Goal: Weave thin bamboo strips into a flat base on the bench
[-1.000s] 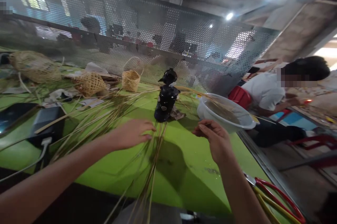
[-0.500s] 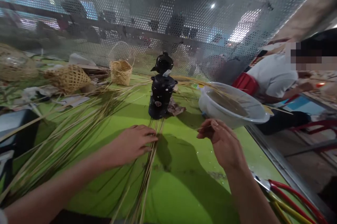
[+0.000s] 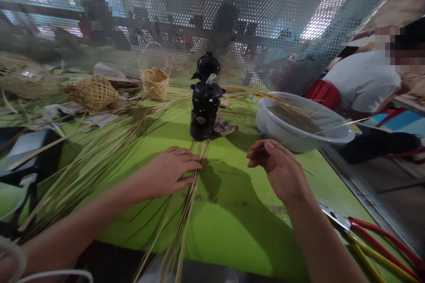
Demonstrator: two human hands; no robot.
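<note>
- The green worktop (image 3: 232,221) fills the view, with a perforated metal screen at 12 o'clock and a seated person in a white shirt (image 3: 363,81) beyond its edge at 2 o'clock.
- A white basin (image 3: 300,125) stands at 2 o'clock with thin strips lying across its rim.
- A loose spread of bamboo strips (image 3: 99,154) fans out from centre toward 9 o'clock; woven baskets (image 3: 93,92) sit behind it at 10 o'clock.
- A black bottle (image 3: 204,106) stands upright at 12 o'clock, on the far ends of the bundle of strips (image 3: 191,199) that runs down to 6 o'clock.
- The left hand (image 3: 171,176) lies flat, fingers spread, pressing on that bundle; nothing is clasped.
- The right hand (image 3: 282,170), at 3 o'clock, pinches a single thin strip (image 3: 318,134) between thumb and fingertips.
- Red-handled shears (image 3: 375,238) lie at 5 o'clock.
- It looks like the laying-out step: one strip is being added to the pinned bundle. The next move calls for aligning the strip beside the others while the left hand keeps them from shifting.
</note>
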